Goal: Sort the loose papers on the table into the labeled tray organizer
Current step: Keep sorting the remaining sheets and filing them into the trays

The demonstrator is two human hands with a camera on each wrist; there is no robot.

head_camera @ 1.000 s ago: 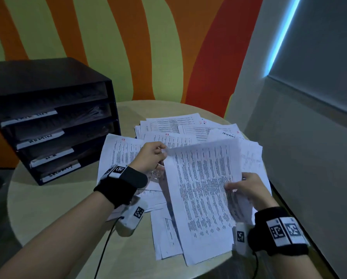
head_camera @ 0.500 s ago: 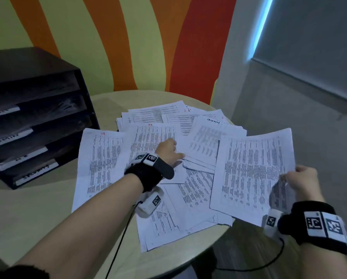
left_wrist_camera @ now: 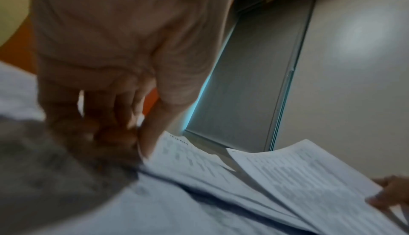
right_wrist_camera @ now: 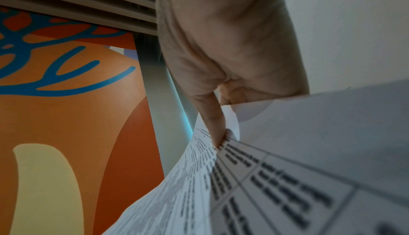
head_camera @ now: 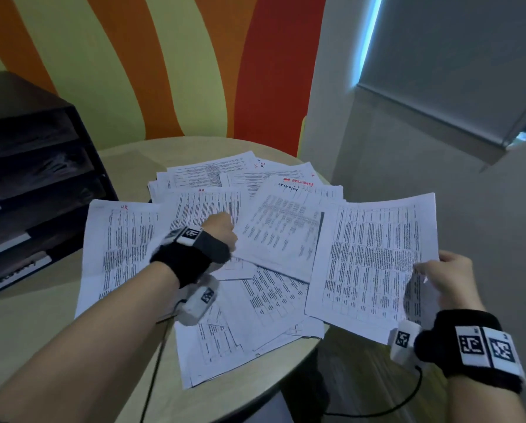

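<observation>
Item 1. Loose papers [head_camera: 225, 270]: printed table sheets, overlapping in a fan across the middle and right part of the round bench [head_camera: 42, 331]. Several carry handwritten headings at the top, some in red, one in black; the words are too small to read with certainty.

Item 2. Held sheet [head_camera: 368, 257]: one printed page raised off the bench's right edge, tilted, overlapping the pile's right side. The right hand [head_camera: 448, 282] pinches its right margin, thumb on the printed face, fingers curled behind.

Item 3. Left hand [head_camera: 220, 230]: resting knuckles-up on the middle of the pile. Fingers bent down onto the sheets, thumb by the edge of the page headed in black; whether it grips a page cannot be told through the blur.

Item 4. Tray organizer [head_camera: 36, 190]: dark, four stacked slots with white label strips, standing at the bench's left rear, beside the leftmost sheet. Some slots hold papers.

Item 5. Surroundings: striped orange, yellow and red wall [head_camera: 164, 71] behind; grey roller blind [head_camera: 454, 56] to the right.
</observation>
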